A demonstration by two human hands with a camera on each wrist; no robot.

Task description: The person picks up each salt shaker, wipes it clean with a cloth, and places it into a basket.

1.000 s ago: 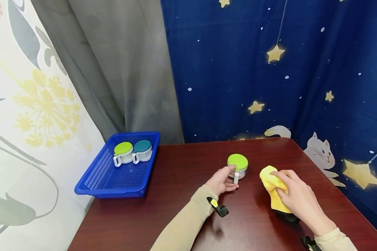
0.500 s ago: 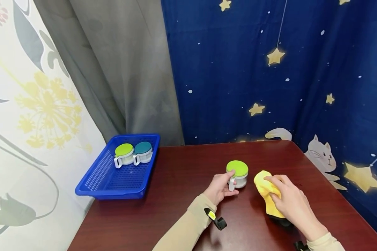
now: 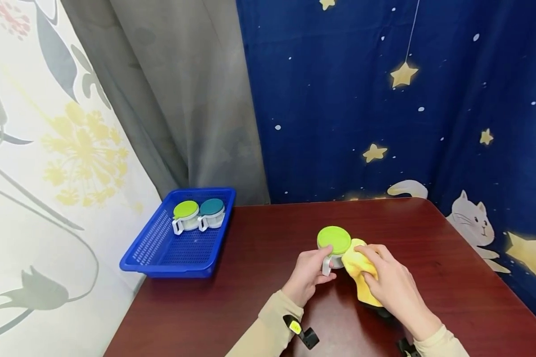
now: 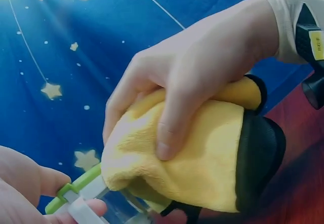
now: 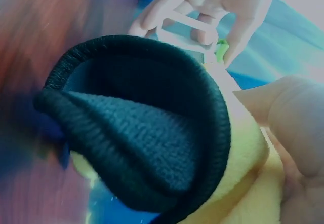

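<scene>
Two things are held: your left hand (image 3: 307, 275) grips the lime-lidded jar (image 3: 334, 239) at its white handle (image 3: 326, 266), well in from the tabletop (image 3: 259, 282)'s far edge, while your right hand (image 3: 395, 280) clutches the yellow cloth (image 3: 358, 272). You have just closed the gap between jar and cloth, so the cloth seems placed for wiping.

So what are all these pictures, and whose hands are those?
They're one person's hands, not a robot's. The wide view comes from a camera on the person's head; the close ones come from a small camera on each wrist. The left hand grips a green-lidded jar near its handle. The right hand holds a yellow cloth with a dark edge up against it. On the brown table sits a blue basket holding two more jars, one green-lidded, one teal-lidded.
</scene>
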